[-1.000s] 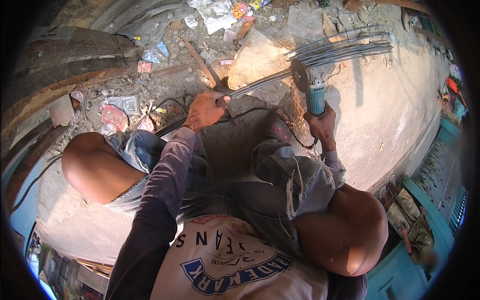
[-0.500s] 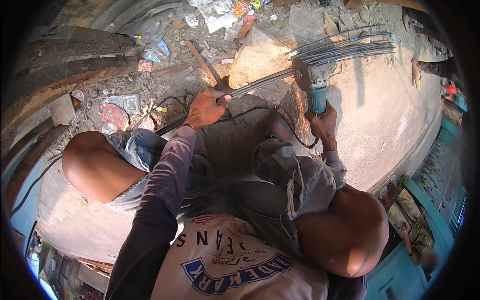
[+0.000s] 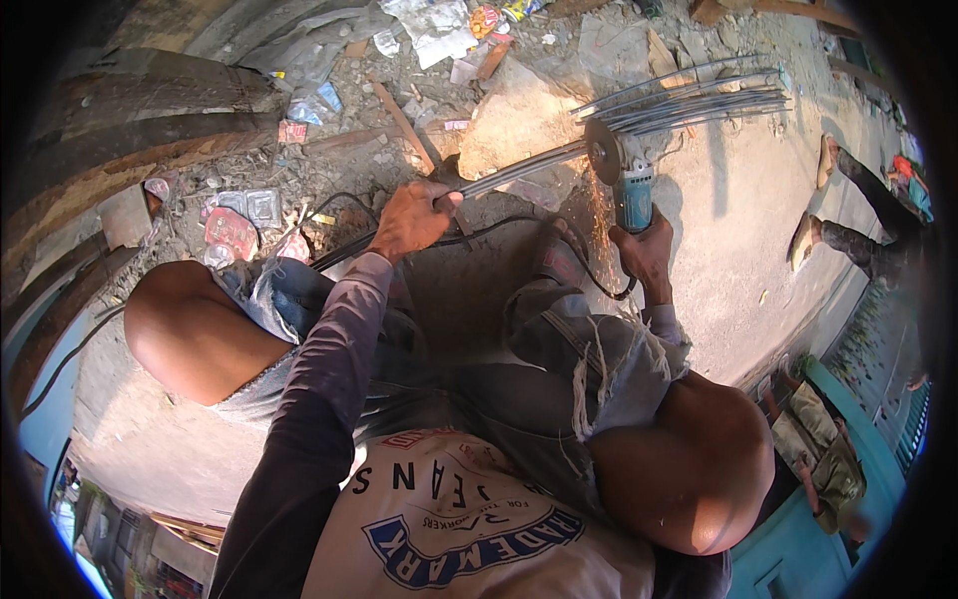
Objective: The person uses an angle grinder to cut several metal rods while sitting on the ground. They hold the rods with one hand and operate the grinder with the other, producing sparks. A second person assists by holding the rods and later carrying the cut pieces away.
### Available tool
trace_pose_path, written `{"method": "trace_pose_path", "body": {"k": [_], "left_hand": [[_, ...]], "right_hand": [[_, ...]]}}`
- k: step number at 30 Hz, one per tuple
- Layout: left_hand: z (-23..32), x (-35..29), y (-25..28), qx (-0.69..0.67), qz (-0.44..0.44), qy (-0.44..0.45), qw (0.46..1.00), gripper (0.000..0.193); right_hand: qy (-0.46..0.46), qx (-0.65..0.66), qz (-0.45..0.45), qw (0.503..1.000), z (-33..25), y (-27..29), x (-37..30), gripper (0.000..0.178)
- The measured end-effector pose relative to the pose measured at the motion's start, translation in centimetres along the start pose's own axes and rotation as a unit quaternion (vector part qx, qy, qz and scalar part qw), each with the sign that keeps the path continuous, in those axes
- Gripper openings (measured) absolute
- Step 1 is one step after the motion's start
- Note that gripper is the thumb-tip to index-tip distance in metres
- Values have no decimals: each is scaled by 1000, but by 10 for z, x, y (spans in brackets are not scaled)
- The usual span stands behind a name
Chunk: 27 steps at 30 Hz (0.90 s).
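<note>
Ground (image 3: pixel 748 240) at the frame's right now has a walker (image 3: pixel 880 203) on it, but at upper middle the left hand (image 3: pixel 411 218) still grips the rods (image 3: pixel 524 166), the right hand (image 3: pixel 647 250) holds the grinder (image 3: pixel 636 198), and sparks (image 3: pixel 599 212) suggest cutting goes on.

Sparks (image 3: pixel 603 228) stream down beside an angle grinder (image 3: pixel 637 200) gripped in the right hand (image 3: pixel 647 254), its disc (image 3: pixel 602 152) against metal rods (image 3: pixel 521 170) clasped in the left hand (image 3: pixel 413 218), while another person's legs (image 3: pixel 876 195) show beyond the sunlit ground (image 3: pixel 748 245).
</note>
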<state>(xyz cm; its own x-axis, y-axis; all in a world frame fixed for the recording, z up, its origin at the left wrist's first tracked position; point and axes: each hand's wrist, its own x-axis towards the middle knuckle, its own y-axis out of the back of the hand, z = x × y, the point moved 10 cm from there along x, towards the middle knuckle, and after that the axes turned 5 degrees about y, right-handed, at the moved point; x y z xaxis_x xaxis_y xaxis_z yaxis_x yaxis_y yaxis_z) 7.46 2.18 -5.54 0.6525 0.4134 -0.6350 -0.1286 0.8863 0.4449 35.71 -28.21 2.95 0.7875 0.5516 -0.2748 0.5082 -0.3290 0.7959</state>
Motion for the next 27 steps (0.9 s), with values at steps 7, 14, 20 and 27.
{"method": "trace_pose_path", "body": {"k": [7,14,20,27], "left_hand": [[-3,2,-1,-6,-4,0,1000,37],[-4,3,-3,-2,-2,2,1000,36],[-9,4,-5,-1,-4,7,1000,37],[-9,6,-6,-12,0,-6,1000,37]], "right_hand": [[-7,11,-9,1000,-7,1,3,52],[-4,2,4,1000,-7,4,-1,52],[1,-12,0,1000,-11,5,5,52],[23,8,3,1000,-6,4,6,55]]}}
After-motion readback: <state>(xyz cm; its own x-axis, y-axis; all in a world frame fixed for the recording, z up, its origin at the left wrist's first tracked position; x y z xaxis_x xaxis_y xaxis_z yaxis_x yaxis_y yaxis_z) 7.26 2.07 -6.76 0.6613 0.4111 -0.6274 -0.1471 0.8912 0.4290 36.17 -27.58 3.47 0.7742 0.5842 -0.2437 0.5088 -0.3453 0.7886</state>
